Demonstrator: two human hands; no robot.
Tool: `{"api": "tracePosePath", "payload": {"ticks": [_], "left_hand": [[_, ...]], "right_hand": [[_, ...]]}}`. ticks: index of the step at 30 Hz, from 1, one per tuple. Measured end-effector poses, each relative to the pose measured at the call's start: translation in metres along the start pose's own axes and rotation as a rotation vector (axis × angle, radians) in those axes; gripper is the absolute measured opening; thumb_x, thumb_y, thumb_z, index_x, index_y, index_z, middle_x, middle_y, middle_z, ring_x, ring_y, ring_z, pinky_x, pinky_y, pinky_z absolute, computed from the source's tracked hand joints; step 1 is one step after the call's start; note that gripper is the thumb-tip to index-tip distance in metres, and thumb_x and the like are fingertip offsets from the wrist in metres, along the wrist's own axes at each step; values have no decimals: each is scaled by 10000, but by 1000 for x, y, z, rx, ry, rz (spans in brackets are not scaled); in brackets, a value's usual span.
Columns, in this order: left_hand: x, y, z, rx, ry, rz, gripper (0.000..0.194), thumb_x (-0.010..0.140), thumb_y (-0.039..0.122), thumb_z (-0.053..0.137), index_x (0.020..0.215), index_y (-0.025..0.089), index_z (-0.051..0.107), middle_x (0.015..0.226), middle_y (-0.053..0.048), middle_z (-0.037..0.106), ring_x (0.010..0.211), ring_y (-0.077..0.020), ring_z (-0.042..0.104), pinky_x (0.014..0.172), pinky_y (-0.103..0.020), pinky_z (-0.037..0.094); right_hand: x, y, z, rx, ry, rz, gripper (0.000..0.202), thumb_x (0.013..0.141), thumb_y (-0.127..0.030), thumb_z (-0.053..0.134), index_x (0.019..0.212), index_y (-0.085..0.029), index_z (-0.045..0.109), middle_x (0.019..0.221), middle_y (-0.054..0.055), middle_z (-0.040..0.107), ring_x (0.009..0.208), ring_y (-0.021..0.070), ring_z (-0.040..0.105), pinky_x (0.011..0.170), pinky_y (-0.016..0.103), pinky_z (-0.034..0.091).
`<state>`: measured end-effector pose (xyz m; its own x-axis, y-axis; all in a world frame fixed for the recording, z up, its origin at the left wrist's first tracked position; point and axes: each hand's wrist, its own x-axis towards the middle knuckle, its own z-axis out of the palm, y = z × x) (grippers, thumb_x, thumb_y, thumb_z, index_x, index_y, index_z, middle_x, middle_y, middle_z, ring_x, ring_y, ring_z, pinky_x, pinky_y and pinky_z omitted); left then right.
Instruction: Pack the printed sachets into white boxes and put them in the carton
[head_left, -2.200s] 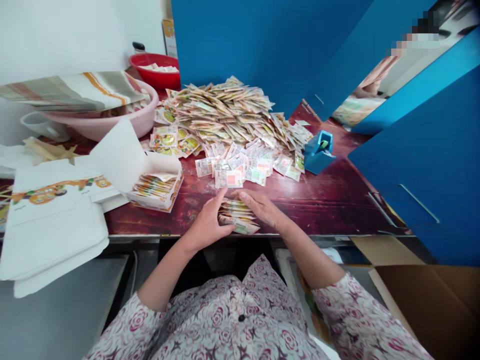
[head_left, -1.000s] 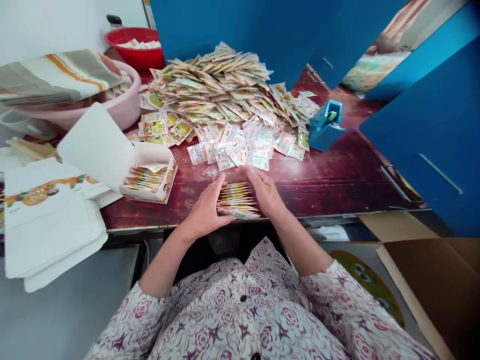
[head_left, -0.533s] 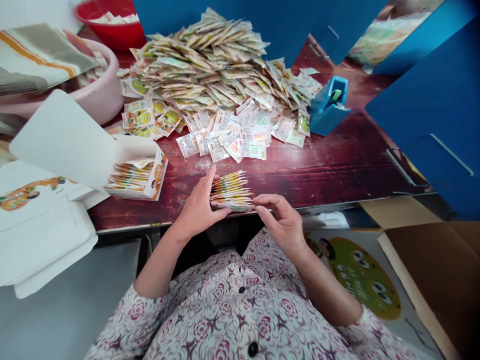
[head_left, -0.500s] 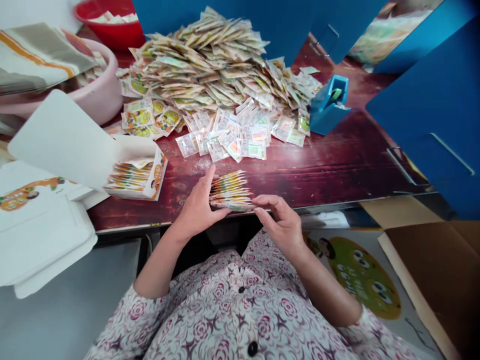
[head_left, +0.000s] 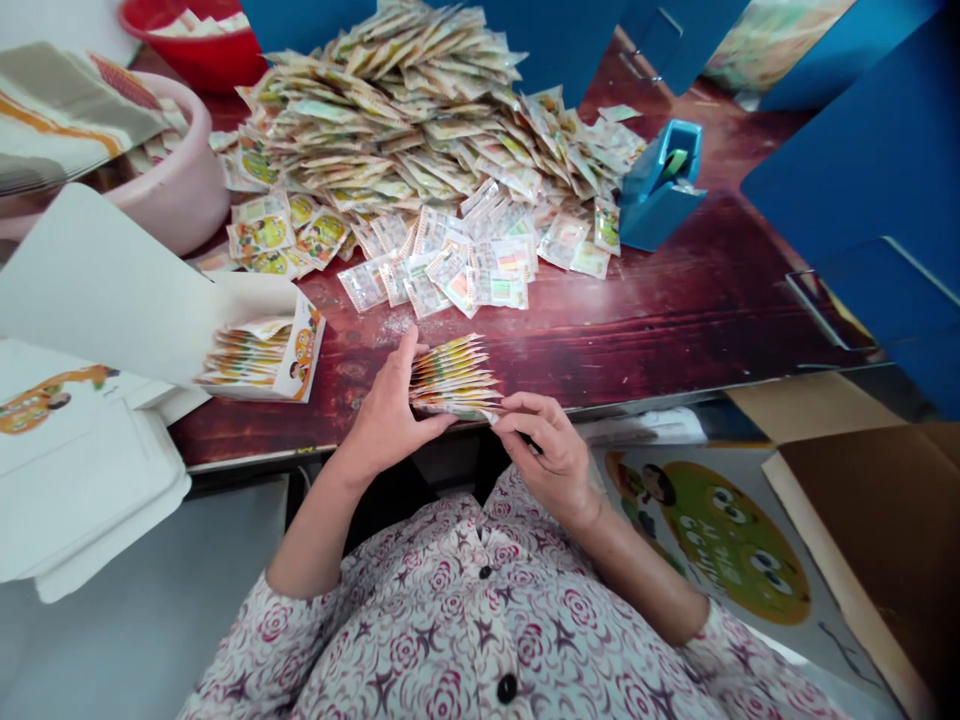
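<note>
A stack of small printed sachets (head_left: 454,375) rests at the table's front edge, its layered edges fanned toward the right. My left hand (head_left: 386,410) is wrapped round the stack's left side, thumb along the near side and fingers behind. With thumb and forefinger, my right hand (head_left: 547,450) pinches the near right corner of a sachet low in the stack. Beyond the hands lie loose sachets (head_left: 450,265), in front of a large heap of sachets (head_left: 390,120). To the left, an open white carton (head_left: 304,355) holds a row of similar sachets.
Flattened white cartons (head_left: 97,470) lie at the left edge beside a pink basin (head_left: 180,190). A red basin (head_left: 195,50) is behind. A blue tape dispenser (head_left: 660,190) stands right of the heap; blue bins (head_left: 862,190) and an open cardboard box (head_left: 862,500) are at the right.
My right fingers have closed on the corner of a low sachet and moved slightly left. My left hand keeps its hold on the stack. The view has shifted a little.
</note>
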<state>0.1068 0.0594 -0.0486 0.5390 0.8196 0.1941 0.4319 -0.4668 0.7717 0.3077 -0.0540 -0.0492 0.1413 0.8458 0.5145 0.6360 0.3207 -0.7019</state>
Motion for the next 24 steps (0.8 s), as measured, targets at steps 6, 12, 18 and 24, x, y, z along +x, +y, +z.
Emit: {"api": "tracePosePath", "payload": {"ticks": [6, 12, 18, 24], "left_hand": [[0, 0, 1, -9, 8, 5, 1179, 709, 300, 837, 1600, 290, 64, 1460, -172, 488, 1306, -354, 517, 1109, -572, 415], [1, 0, 0, 0, 3, 14, 1190, 706, 291, 841, 1599, 295, 55, 1460, -168, 486, 1301, -356, 519, 1105, -571, 423], [0, 0, 0, 18, 2, 23, 1190, 705, 286, 839, 1597, 303, 51, 1451, -158, 493, 1282, -354, 532, 1098, -576, 427], [0, 1, 0, 5, 0, 24, 1169, 717, 292, 828, 1600, 297, 61, 1448, -160, 492, 1288, -363, 527, 1110, -584, 417]], "right_hand": [[-8, -1, -1, 22, -21, 5, 133, 914, -154, 635, 922, -273, 693, 1066, 53, 676, 948, 177, 671, 824, 340, 587], [-7, -3, 0, 19, -18, 11, 138, 918, -145, 633, 926, -274, 680, 1058, 48, 688, 953, 177, 676, 838, 342, 584], [-5, -4, 0, 72, -36, 8, 168, 925, -104, 601, 946, -259, 663, 994, 36, 719, 940, 173, 692, 847, 345, 579], [-4, -6, 2, 48, -20, 50, 199, 917, -123, 622, 1060, -256, 660, 968, 24, 734, 884, 166, 690, 827, 342, 579]]}}
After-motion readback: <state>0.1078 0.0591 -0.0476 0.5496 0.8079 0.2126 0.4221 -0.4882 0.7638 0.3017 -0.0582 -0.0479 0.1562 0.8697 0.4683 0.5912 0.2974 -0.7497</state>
